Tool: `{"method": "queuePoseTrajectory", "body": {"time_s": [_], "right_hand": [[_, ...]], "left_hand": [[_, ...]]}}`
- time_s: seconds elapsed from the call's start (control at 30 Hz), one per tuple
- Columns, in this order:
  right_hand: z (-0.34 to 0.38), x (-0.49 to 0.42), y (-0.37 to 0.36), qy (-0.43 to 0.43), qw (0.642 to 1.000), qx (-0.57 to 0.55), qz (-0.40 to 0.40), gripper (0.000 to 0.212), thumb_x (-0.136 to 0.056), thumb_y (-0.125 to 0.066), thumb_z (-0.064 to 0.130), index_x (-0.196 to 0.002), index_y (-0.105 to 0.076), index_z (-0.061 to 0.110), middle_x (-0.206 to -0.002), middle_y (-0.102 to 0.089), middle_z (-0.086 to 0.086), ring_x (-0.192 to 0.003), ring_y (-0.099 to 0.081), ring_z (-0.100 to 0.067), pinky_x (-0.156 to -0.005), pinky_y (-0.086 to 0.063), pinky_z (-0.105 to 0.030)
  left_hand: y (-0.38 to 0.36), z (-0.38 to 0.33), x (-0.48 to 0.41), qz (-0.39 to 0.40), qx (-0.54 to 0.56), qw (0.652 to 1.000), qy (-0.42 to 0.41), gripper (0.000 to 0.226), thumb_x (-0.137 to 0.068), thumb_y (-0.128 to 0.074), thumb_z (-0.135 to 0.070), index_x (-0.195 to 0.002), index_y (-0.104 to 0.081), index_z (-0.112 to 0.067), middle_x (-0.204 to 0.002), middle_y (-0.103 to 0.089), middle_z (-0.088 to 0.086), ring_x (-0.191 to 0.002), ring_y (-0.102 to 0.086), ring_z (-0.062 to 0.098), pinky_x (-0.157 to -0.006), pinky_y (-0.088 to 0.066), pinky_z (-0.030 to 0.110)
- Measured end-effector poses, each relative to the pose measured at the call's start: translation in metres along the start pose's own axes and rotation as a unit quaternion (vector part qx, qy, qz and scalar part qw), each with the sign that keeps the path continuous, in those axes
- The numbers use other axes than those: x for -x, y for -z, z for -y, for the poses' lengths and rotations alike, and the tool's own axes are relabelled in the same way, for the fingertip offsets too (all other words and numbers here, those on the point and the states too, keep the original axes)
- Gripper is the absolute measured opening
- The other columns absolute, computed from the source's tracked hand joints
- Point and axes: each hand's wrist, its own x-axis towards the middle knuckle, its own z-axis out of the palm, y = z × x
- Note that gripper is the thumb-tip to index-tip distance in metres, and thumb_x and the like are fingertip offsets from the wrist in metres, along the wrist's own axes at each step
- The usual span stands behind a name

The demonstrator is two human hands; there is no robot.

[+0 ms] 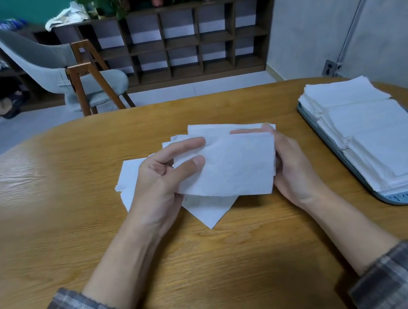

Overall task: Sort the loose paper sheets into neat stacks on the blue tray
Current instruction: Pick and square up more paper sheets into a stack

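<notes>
Both hands hold one white paper sheet [232,166] a little above the wooden table. My left hand [159,177] pinches its left edge between thumb and fingers. My right hand [289,167] grips its right edge, fingers curled behind it. Under the held sheet lies a loose pile of white sheets [210,212], fanned at different angles on the table. The blue tray [330,144] sits at the right edge of the table, and three neat stacks of white sheets [374,123] rest on it in a row from far to near.
The wooden table [77,221] has a curved far edge. Beyond it stand a grey chair with wooden legs [72,75] and a dark cubby shelf [184,41] with potted plants on top. A grey wall rises at the right.
</notes>
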Motion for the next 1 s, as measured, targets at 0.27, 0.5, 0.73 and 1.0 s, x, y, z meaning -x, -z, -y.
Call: {"method": "queuePoseTrajectory", "body": {"time_s": [0.27,0.5,0.73,1.0], "right_hand": [[0.005,0.003,-0.006,-0.031,0.997,-0.071,0.020,0.052,-0.098,-0.051,0.048,-0.130,-0.070,0.012,-0.128,-0.075,-0.010,-0.123,-0.070,-0.028,-0.099,-0.056,-0.042],[0.003,0.007,-0.009,0.008,0.999,0.008,0.036,0.054,-0.091,-0.075,0.015,-0.141,-0.063,0.030,-0.127,-0.073,0.006,-0.118,-0.069,-0.017,-0.094,-0.056,-0.033],[0.005,0.007,-0.009,0.043,0.998,0.050,0.023,0.072,-0.097,-0.070,0.002,-0.154,-0.045,0.038,-0.132,-0.068,0.008,-0.118,-0.068,-0.012,-0.090,-0.058,-0.030],[0.011,0.003,-0.001,0.004,0.994,-0.102,0.037,0.079,-0.094,-0.068,0.001,-0.152,-0.042,0.047,-0.138,-0.066,-0.008,-0.124,-0.068,-0.031,-0.089,-0.062,-0.043]], "left_hand": [[-0.001,0.005,0.001,-0.065,-0.216,0.973,-0.049,0.031,-0.094,-0.077,-0.009,-0.119,-0.079,-0.028,-0.116,-0.078,-0.010,-0.110,-0.073,0.012,-0.095,-0.058,0.035],[-0.004,0.006,0.001,-0.055,-0.215,0.974,-0.047,0.034,-0.091,-0.080,-0.012,-0.121,-0.078,-0.028,-0.118,-0.078,-0.011,-0.112,-0.073,0.012,-0.098,-0.058,0.037],[-0.003,0.012,0.000,-0.062,-0.303,0.947,-0.087,0.039,-0.089,-0.084,-0.020,-0.126,-0.075,-0.031,-0.122,-0.072,-0.016,-0.115,-0.066,0.005,-0.097,-0.053,0.028],[-0.008,0.004,0.004,-0.024,-0.229,0.973,-0.033,0.074,-0.091,-0.079,-0.029,-0.150,-0.039,-0.047,-0.120,-0.075,-0.011,-0.103,-0.073,0.004,-0.082,-0.058,0.020]]}}
